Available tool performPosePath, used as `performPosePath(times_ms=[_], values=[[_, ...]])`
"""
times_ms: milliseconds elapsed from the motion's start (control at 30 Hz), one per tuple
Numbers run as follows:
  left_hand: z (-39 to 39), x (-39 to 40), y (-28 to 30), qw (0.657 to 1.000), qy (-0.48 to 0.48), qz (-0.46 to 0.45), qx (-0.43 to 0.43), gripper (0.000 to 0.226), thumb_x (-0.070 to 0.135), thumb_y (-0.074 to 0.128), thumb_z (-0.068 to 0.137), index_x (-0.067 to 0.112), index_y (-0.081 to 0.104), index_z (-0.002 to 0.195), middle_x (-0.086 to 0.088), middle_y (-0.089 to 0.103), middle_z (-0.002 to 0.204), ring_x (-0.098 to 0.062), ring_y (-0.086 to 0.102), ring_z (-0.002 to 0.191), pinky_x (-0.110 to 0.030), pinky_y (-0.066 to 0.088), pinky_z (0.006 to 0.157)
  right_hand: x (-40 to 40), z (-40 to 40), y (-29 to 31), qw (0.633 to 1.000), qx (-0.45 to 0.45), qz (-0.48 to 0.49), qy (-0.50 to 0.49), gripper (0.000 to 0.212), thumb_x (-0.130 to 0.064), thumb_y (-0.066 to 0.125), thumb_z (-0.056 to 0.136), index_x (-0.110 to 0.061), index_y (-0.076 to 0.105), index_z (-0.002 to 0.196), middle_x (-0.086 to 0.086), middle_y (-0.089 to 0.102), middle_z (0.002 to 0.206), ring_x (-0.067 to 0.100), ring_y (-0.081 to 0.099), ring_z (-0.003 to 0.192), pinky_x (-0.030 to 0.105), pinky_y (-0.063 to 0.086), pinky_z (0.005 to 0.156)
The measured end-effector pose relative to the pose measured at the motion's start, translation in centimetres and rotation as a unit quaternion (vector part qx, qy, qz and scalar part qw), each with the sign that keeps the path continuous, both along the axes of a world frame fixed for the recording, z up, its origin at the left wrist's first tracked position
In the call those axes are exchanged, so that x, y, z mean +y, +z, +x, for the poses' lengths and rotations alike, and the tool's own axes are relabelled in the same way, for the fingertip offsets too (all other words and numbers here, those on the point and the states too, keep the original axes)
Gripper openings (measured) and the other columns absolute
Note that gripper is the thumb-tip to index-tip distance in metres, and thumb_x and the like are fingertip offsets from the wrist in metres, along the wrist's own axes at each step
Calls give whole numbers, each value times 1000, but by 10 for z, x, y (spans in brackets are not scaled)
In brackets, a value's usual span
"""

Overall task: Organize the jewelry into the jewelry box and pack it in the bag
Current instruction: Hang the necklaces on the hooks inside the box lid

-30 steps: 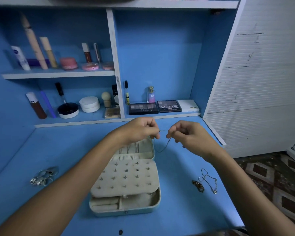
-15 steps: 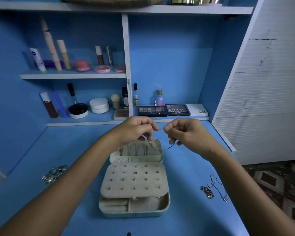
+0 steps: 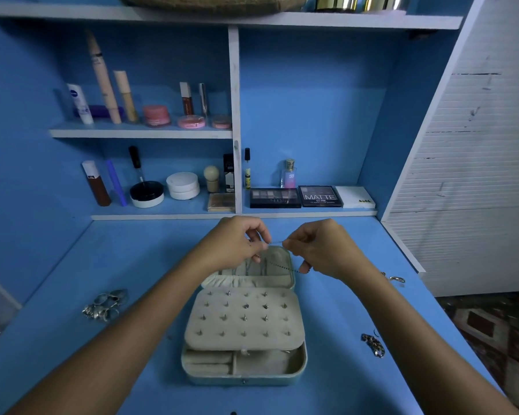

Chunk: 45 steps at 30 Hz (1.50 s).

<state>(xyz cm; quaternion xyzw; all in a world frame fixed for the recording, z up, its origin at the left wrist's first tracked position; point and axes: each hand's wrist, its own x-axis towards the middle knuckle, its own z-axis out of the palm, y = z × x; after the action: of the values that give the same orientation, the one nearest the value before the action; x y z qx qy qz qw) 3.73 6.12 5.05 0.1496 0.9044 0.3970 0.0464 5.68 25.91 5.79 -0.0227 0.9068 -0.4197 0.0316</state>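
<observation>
Head cam looks fwd and down, close over desk (image 3: 138, 265).

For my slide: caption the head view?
Both hands hold a chain over the open jewelry box.

bracelet (image 3: 394, 278) half hidden behind right forearm

A thin chain necklace (image 3: 277, 242) is stretched taut between the left hand (image 3: 237, 244) and right hand (image 3: 318, 250), its beaded part (image 3: 282, 267) sagging below. Directly beneath the hands, an open cream jewelry box (image 3: 243, 330) lies flat, its stud panel facing up.
</observation>
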Motion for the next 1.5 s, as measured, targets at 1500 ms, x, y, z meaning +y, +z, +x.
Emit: performPosePath(times_ms=[1500], values=[[-2,19,-15,995,57,-79,-20,6,24,73,87,28,75,91,11,68,88,-10,65,86,-28,55,79,-19,-10,0,993,-90,-16,-70,11,-7,70,81,-16,70,84,7,74,74,17,71,57,21,55,55]])
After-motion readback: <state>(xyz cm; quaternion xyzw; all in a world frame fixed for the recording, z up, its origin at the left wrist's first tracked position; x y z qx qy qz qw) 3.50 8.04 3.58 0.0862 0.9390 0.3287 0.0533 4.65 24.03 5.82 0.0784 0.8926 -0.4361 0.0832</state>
